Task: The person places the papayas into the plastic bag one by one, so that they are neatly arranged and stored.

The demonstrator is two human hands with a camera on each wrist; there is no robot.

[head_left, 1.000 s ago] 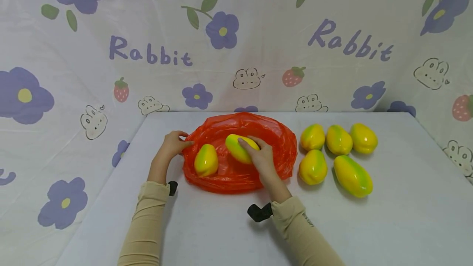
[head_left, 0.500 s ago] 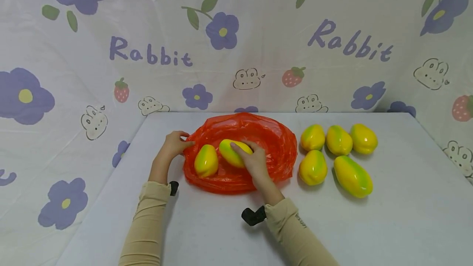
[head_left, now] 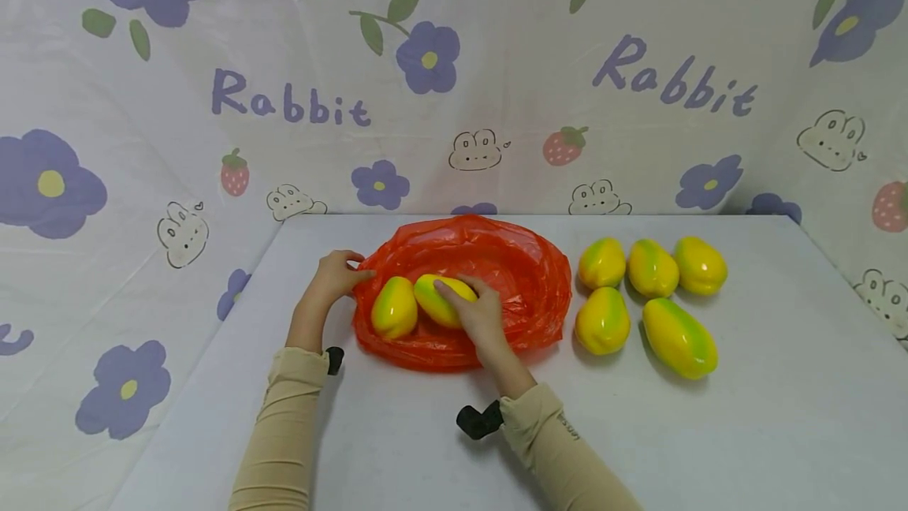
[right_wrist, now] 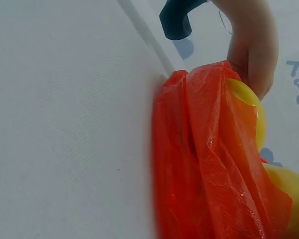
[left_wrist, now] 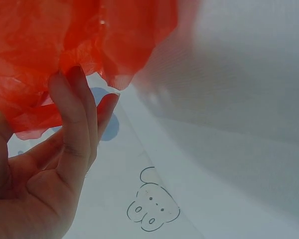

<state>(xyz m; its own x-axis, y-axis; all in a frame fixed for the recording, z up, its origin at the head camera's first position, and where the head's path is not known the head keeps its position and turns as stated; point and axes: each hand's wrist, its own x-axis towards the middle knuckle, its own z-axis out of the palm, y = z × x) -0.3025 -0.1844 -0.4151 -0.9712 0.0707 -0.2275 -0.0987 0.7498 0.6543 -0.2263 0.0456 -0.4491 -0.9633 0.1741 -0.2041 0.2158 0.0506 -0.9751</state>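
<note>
A red plastic bag (head_left: 528, 259) lies spread on the table with its mouth facing up. My left hand (head_left: 332, 278) pinches the bag's left rim; in the left wrist view its thumb and fingers stand either side of the red film (left_wrist: 37, 117). My right hand (head_left: 485, 318) grips a glossy yellow-green papaya (head_left: 431, 306), thumb on top, inside the bag's mouth. Left of it, a second papaya (head_left: 394, 310) stands in the bag, the two fruits side by side. In the right wrist view the bag's near wall (right_wrist: 209, 159) partly covers both papayas.
Several more papayas sit in two rows right of the bag, the nearest one (head_left: 679, 337) lying on its side. A black camera (head_left: 480, 420) is worn on the right wrist. A printed cloth (head_left: 525, 85) hangs behind the white table (head_left: 780, 416).
My right hand has moved left and slightly down with the papaya, bringing it next to the one in the bag. My left hand stays at the rim.
</note>
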